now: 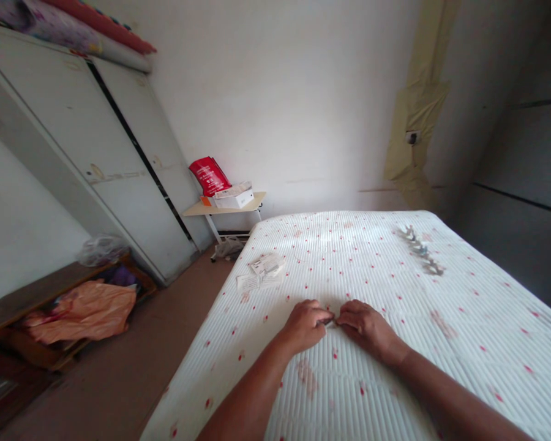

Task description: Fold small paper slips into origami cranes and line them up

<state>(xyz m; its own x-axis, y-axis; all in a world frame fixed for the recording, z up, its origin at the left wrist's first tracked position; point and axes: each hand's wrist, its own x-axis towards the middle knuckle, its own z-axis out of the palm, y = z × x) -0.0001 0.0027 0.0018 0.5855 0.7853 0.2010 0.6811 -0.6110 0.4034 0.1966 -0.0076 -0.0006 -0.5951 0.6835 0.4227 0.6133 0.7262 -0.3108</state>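
Pinching a small item (331, 323), left hand (305, 324) and right hand (366, 326) meet over the mattress (349, 269), papers (262, 273) near its left edge, wall (294, 110) beyond.

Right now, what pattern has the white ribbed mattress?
Small red spots and faint pinkish motifs on the white ribbed mattress; head view.

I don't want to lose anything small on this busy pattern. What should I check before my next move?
1. Left hand and right hand close together: ok.
2. Small item between them in full view: not ok, fingers hide most of it.
3. Grip on it firm: cannot tell.
4. Printed papers apart from both hands: ok.
5. Row of small things apart from both hands: ok.
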